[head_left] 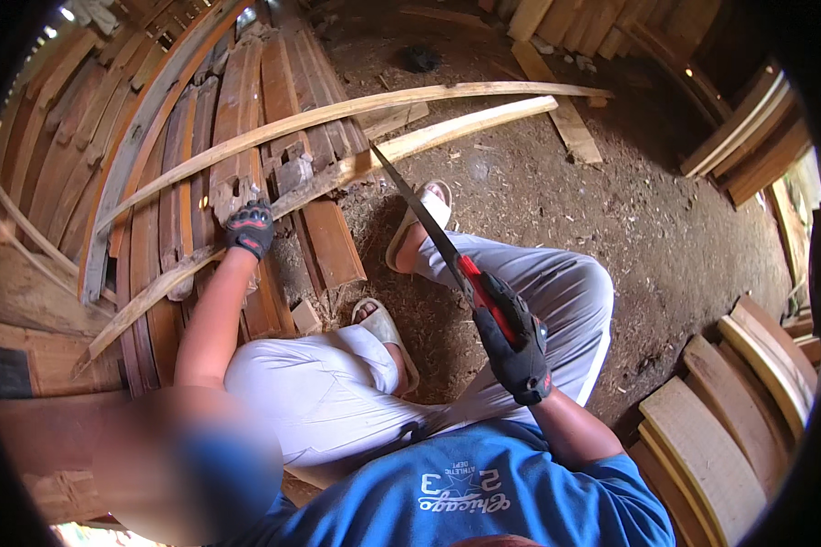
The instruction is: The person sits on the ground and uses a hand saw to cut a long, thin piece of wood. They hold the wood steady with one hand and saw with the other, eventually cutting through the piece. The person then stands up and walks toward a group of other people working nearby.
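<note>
My left hand [250, 230], in a black and red glove, is closed over a long, thin, rough wooden strip [469, 126]. The strip lies slantwise across a stack of brown boards, its far right end jutting out past them. In a matching glove, my right hand [512, 342] grips a handsaw [433, 228] by its red and black handle. The narrow dark blade points up and left. Its tip overlaps the strip in view; whether they touch I cannot tell. A second, longer strip [337, 111] crosses the boards just beyond the first one.
Under the strips lie stacked brown boards [333, 242], some with broken ends. Cut planks [702, 456] are piled at the lower right, and more wood [743, 128] leans at the upper right. My sandalled feet stand on the dirt floor [520, 196], strewn with shavings, beside the stack.
</note>
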Available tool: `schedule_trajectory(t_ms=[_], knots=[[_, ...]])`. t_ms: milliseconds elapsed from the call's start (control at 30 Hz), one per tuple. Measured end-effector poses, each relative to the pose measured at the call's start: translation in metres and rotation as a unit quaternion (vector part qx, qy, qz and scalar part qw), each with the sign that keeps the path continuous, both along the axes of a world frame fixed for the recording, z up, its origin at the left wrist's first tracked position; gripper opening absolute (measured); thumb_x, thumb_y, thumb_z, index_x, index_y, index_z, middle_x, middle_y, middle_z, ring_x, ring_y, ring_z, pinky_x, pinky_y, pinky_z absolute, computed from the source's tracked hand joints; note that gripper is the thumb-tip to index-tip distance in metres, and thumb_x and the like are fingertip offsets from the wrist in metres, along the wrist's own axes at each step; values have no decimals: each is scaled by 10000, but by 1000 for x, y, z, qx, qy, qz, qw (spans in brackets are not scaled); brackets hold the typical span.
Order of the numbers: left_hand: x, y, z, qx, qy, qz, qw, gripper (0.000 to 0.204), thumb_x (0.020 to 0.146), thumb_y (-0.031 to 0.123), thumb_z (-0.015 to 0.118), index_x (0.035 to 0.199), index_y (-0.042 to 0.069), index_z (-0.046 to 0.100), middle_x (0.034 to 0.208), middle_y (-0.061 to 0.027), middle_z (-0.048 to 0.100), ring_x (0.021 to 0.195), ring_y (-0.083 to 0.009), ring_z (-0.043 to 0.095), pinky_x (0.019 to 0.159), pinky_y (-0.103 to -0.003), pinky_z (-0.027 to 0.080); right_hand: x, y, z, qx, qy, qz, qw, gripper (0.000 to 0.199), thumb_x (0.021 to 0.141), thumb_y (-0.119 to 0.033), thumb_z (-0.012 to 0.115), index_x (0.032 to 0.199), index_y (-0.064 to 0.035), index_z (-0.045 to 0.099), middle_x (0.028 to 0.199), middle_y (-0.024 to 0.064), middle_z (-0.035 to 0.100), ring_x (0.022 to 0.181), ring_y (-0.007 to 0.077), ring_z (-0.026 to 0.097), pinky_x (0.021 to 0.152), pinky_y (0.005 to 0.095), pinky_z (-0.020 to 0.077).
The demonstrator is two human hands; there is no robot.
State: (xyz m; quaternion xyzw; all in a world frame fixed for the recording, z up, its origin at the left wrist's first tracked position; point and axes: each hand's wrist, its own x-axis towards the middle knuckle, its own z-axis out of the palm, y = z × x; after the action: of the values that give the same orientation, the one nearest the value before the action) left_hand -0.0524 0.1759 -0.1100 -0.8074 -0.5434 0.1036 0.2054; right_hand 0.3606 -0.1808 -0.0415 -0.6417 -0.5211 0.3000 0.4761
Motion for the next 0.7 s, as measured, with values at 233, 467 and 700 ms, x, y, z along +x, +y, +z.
schedule_trajectory(t_ms=[233,467,700], knots=[[-50,-19,0,-87,-108,51,989,351,947,129,504,1260,56,646,1240,-240,686,1165,-410,667,977,-519,538,6,16,19,-26,190,-27,981,458,954,-192,721,1367,-6,652,1285,181,713,1159,300,703,990,395,535],[-73,-34,7,-215,-158,105,958,426,907,86,528,1315,55,645,1294,-271,659,1186,-465,639,1043,-511,509,84,-20,101,-132,276,77,949,490,912,-218,731,1325,41,675,1218,131,709,1120,239,677,1013,381,512],[-100,-80,13,-37,-123,33,991,541,900,217,649,1421,86,585,1309,-263,658,1181,-442,652,989,-516,540,90,9,-24,-141,0,54,989,439,942,-268,721,1291,-4,684,1082,148,733,1007,276,722,897,390,558]])
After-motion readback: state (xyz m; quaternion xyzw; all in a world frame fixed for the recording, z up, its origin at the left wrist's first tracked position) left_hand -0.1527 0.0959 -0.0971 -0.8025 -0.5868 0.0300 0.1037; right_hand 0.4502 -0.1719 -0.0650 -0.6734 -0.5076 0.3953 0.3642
